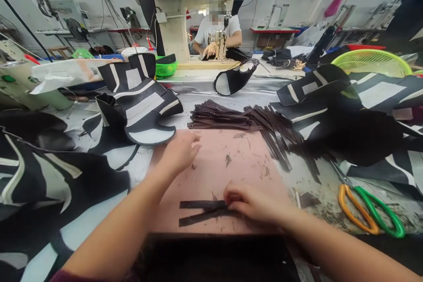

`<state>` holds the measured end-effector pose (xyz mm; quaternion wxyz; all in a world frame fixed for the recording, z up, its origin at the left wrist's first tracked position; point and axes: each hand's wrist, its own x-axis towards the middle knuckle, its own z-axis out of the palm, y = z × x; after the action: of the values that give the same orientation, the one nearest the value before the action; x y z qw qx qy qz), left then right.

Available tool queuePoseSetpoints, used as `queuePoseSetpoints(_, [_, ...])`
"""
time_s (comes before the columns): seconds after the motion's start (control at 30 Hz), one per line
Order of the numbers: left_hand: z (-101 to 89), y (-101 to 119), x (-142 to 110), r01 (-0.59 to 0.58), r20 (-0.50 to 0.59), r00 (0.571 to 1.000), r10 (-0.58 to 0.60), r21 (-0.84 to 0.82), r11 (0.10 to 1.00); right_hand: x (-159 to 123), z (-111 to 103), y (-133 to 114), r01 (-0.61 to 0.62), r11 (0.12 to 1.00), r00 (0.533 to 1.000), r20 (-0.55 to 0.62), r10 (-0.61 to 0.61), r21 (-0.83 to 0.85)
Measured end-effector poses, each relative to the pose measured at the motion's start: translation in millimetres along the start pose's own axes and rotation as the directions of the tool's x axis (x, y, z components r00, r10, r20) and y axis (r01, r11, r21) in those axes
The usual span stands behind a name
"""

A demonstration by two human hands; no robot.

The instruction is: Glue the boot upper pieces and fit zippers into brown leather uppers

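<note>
My right hand (253, 202) rests on the pink work mat (231, 163), fingers curled and pressed on the ends of two dark strips (201, 211) that lie side by side near the front edge. My left hand (180, 152) is stretched forward over the mat's left side, fingers loosely extended and blurred, holding nothing, nearest a black-and-white shoe upper (142, 105). A heap of dark strips (244, 121) lies beyond the mat.
Orange-and-green scissors (370, 209) lie at the right. Black-and-white shoe uppers are piled left (49, 176) and right (346, 110). A green basket (372, 61) stands back right. A person (216, 33) sits at a sewing machine across the table.
</note>
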<state>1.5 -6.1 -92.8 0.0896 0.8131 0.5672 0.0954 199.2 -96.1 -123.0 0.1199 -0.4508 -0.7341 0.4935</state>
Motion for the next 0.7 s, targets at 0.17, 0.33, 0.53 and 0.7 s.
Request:
queuePoseSetpoints(0.17, [16.1,34.1,-78.1,-0.193,0.284,0.933,0.221,-0.122,0.974,-11.4,-3.6,-1.5,0.104,0.874,0.993,-0.004,-0.120,-0.474])
queuePoseSetpoints(0.33, [44.6,37.5,-116.4,-0.238,0.078,0.969,0.234,0.039,0.971,-29.2,12.7,2.7,0.217,0.492,0.883,-0.046,-0.468,-0.843])
queuePoseSetpoints(0.53, [47.5,39.9,-123.2,-0.144,-0.089,0.986,0.142,-0.010,0.990,-43.0,65.9,17.1,0.040,0.462,0.769,-0.267,-0.580,-0.886])
queuePoseSetpoints(0.7, [39.0,46.7,-111.2,0.157,0.136,0.985,-0.108,-0.437,0.886,-43.6,74.6,14.3,0.000,0.565,0.739,-0.381,-0.556,-0.825])
